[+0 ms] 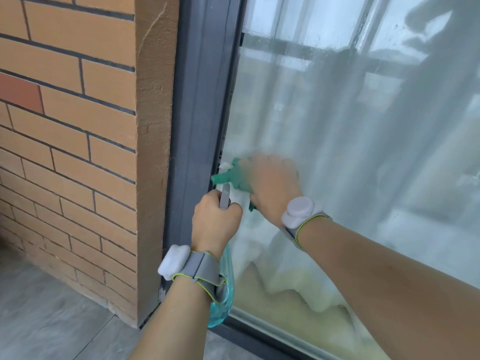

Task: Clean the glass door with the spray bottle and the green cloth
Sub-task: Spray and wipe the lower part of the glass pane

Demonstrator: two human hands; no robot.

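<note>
Where the head view looks down along both forearms, the right hand (272, 181) sits just right of centre frame, pressed against the glass door (350, 141) with the green cloth (228, 176) bunched under it. The cloth pokes out from the hand toward the left, its loose end reaching the dark grey door frame (197, 126) at the pane's left edge; the fingers themselves are blurred, so whether they curl round the cloth or lie flat on it is hard to say (the wad looks gathered in the palm, which suggests a grip).

Below and to the left of it, in the lower centre of the frame, the left hand (217, 222) is closed round the head of the spray bottle (222, 294), a grey nozzle or trigger piece standing up out of the fist. The bottle's clear blue-green body hangs downward behind the wrist, so its long axis runs roughly top to bottom in the picture, and the nozzle end sits just beneath the cloth.

For the wiping in hand, the relation that counts is this: the cloth is already at the glass's left border, with the unwiped pane stretching away to the right and upward, where streaks and droplets show in the upper part of the frame. The right hand is the nearer one to that glass; the left is beside the frame, holding the bottle clear.

The brick wall (67, 126) fills the left of the picture.
</note>
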